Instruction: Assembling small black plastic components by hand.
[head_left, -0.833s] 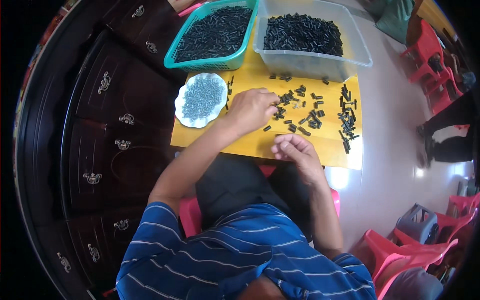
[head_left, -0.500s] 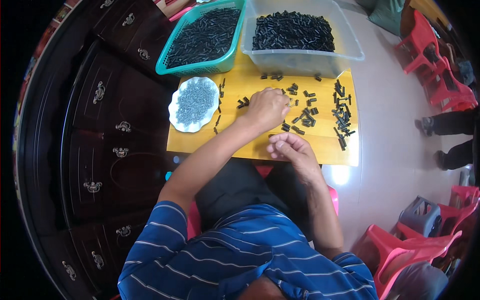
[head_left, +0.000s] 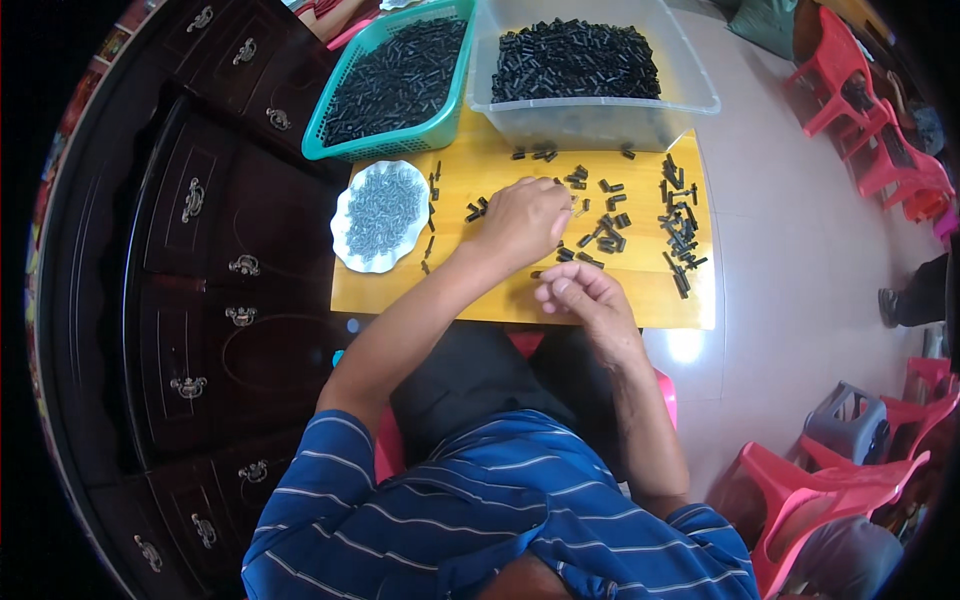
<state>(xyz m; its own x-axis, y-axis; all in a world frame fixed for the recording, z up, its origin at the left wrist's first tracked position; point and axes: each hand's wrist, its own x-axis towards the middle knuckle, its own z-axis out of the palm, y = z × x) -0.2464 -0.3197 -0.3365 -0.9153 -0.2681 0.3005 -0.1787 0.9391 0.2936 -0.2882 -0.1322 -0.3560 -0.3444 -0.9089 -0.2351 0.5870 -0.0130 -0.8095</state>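
Observation:
My left hand (head_left: 522, 222) reaches over the middle of the yellow table, knuckles up and fingers curled downward among small black tubes (head_left: 608, 236). Its fingertips are hidden, so what they hold does not show. Lower and to the right, my right hand (head_left: 592, 300) is closed near the table's front edge. A small dark piece (head_left: 537, 274) sticks out at its fingertips; its kind is too small to make out. To the left, a white scalloped plate (head_left: 341, 238) holds many small silvery metal pins (head_left: 383, 208).
Behind stand a green basket (head_left: 447, 128) and a clear plastic bin (head_left: 590, 122), both full of black pieces. Longer black pieces (head_left: 682, 232) lie along the table's right side. Dark drawers (head_left: 165, 260) rise at left. Red chairs (head_left: 835, 75) and a person's leg (head_left: 920, 290) are at right.
Both hands keep nearly the same pose over the table. The view has shifted slightly. At the right, the other person's legs have moved, and only one shows clearly.

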